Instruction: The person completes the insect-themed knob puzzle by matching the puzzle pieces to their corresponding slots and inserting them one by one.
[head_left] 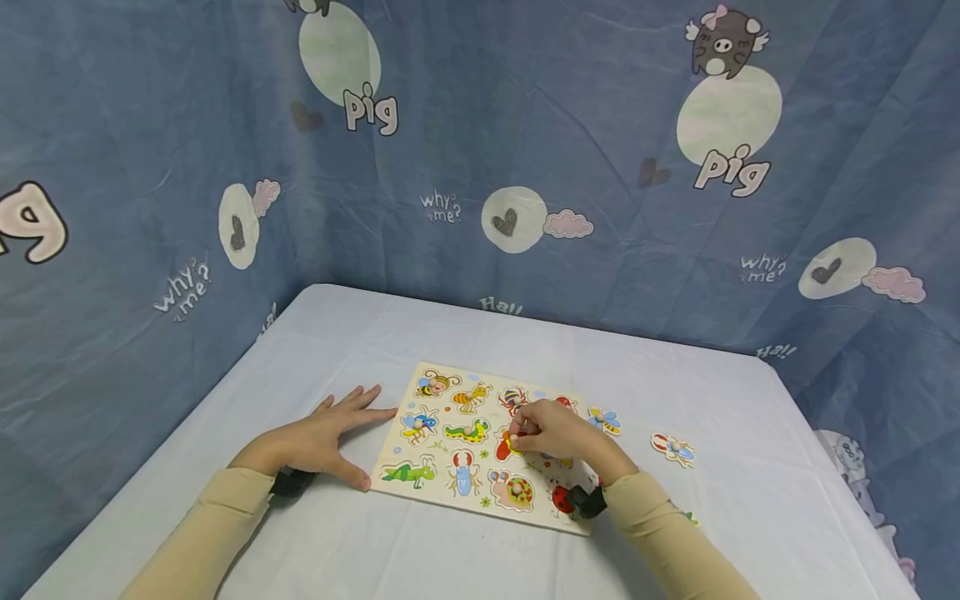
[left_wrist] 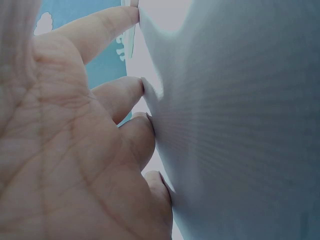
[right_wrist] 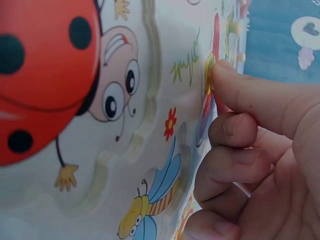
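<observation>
Red-and-yellow insect puzzle piece point(head_left: 503, 451), pinched by right hand point(head_left: 553, 431); on insect puzzle board point(head_left: 543, 510), inward of all edges. Probably light, stiff; best held mid-face. Left hand point(head_left: 322, 436): spread, beside board's left edge.

You've got two hands point(head_left: 326, 437), two sleeves point(head_left: 217, 525), one board point(head_left: 543, 508), one pinched piece point(head_left: 503, 450), two fully visible loose pieces point(head_left: 673, 448), one mostly hidden green piece point(head_left: 692, 518).
</observation>
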